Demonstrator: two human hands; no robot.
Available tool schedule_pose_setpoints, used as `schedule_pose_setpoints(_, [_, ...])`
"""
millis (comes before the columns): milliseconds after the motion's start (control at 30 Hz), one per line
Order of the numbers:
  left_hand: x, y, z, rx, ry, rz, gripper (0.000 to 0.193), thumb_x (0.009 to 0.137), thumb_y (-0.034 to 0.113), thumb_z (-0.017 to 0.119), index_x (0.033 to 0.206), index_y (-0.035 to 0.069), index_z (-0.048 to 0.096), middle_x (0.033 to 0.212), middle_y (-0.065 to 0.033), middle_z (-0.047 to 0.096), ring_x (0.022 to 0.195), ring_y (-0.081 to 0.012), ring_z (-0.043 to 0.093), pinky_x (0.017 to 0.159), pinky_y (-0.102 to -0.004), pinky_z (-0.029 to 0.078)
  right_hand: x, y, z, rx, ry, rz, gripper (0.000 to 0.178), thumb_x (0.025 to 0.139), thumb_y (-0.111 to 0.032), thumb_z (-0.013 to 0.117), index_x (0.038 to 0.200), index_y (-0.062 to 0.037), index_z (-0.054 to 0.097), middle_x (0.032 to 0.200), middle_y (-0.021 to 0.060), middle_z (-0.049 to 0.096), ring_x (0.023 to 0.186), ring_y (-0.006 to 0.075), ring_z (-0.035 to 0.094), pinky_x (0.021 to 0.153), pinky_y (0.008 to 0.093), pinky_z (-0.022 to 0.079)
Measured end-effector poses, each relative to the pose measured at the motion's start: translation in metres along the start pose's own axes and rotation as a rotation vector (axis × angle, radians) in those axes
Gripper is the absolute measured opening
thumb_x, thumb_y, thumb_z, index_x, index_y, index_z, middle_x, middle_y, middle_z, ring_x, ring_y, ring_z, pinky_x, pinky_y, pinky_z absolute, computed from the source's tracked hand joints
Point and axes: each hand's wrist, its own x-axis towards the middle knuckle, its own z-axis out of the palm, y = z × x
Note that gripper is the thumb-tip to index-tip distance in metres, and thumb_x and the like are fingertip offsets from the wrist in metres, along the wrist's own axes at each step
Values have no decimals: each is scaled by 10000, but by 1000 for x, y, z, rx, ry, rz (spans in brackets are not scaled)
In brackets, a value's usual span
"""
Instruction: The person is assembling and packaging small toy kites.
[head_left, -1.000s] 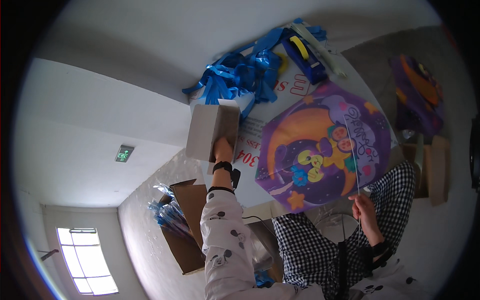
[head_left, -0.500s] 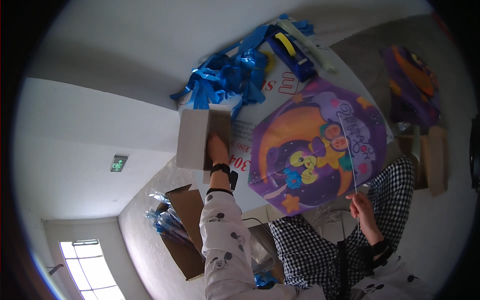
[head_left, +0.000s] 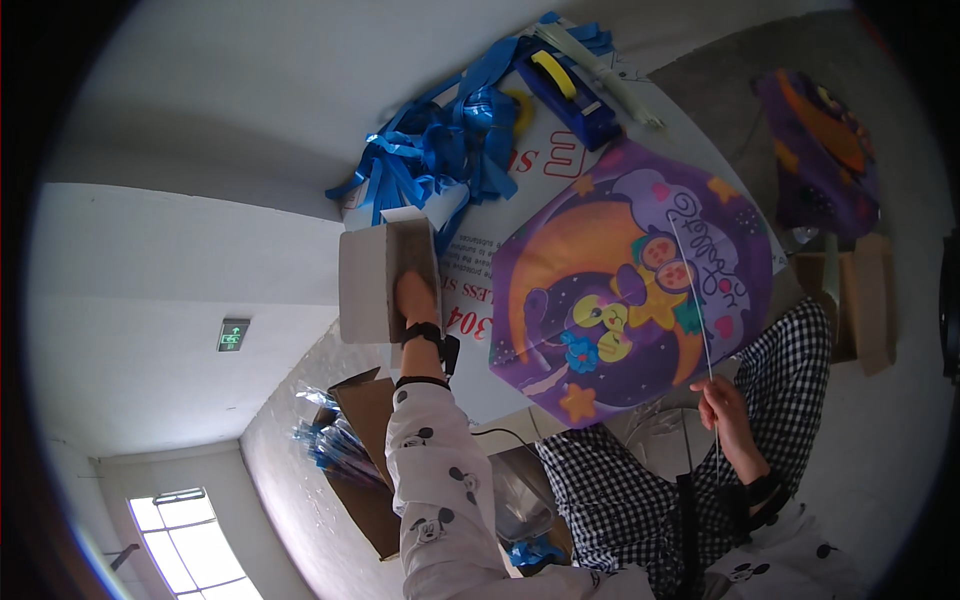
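My left hand [head_left: 415, 298] reaches down into a small open cardboard box [head_left: 378, 285] at the left of the table; its fingers are hidden inside, and so is whatever they touch. My right hand [head_left: 728, 420] is closed round a thin white rod [head_left: 703, 320] near my lap. The rod's far part lies across a purple many-sided fabric sheet [head_left: 530, 280]. Printed on the sheet are an orange moon, yellow cartoon figures, stars and hearts. Its near edge reaches my black-and-white checked lap.
Blue ribbon strips [head_left: 440, 145] lie heaped at the far left of the table, beside a blue tape dispenser [head_left: 590, 118] with a yellow part. Another purple printed piece [head_left: 815, 150] is at the right, above a brown carton [head_left: 875, 300]. A carton [head_left: 365, 420] with plastic-wrapped items stands lower left.
The view has shifted slightly. My left hand stays inside the small box, and my right hand keeps the rod at nearly the same place over the sheet.
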Motion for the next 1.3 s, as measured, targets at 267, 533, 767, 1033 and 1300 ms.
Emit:
schedule_pose_setpoints(267, [3,-5,15,34,44,-113,134,836,92,619,841,-11,704,895,-252,673,864,-398,668,719,-459,553,0,0,-3,-18,4,8,279,1055,-235,412,1041,-51,623,589,-18,393,477,71,340,458,254,304])
schedule_pose_setpoints(533, [9,-38,21,-209,6,-16,305,804,269,633,834,-22,717,845,-291,651,869,-466,628,804,-498,506,7,16,-6,-21,-50,-51,283,1046,-271,436,1027,-68,631,564,-26,366,457,65,315,440,256,274])
schedule_pose_setpoints(767, [-43,34,-90,-374,241,-1,147,825,102,559,805,17,677,841,-221,658,826,-420,628,735,-469,509,-6,-6,-3,144,-37,50,278,1034,-284,469,1126,-70,621,574,-54,336,454,40,293,425,238,246])
schedule_pose_setpoints(1033, [-284,58,-182,-1537,148,-291,203,927,0,591,1112,-52,654,959,-128,696,908,-201,690,730,-274,556,-51,-106,0,-816,1,-603,287,1008,-113,437,1202,-21,627,743,-12,532,556,66,297,507,241,259])
schedule_pose_setpoints(1300, [-376,62,-188,-2225,222,-435,192,966,77,565,1127,-5,632,1042,-89,661,991,-204,656,733,-293,578,-113,-95,44,-1142,-288,-823,132,936,-36,544,1027,-5,634,889,145,670,760,284,645,650,357,477])
